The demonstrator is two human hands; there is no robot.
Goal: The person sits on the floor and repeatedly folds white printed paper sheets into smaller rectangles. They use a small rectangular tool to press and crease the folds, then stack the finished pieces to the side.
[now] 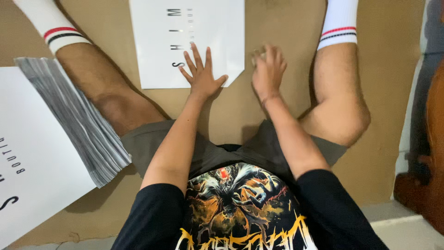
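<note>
I sit on brown cardboard (277, 28) with my legs spread. A white printed sheet (152, 37) lies flat between my legs. My left hand (201, 74) presses flat on its lower right part, fingers spread. My right hand (268, 69) hovers just right of the sheet, over the cardboard, with fingers curled around something small and pale that I cannot make out.
A thick stack of white printed sheets (55, 139) rests at my left, by my left thigh. My legs in white striped socks (340, 23) flank the sheet. A dark wooden object (425, 162) stands at the right edge.
</note>
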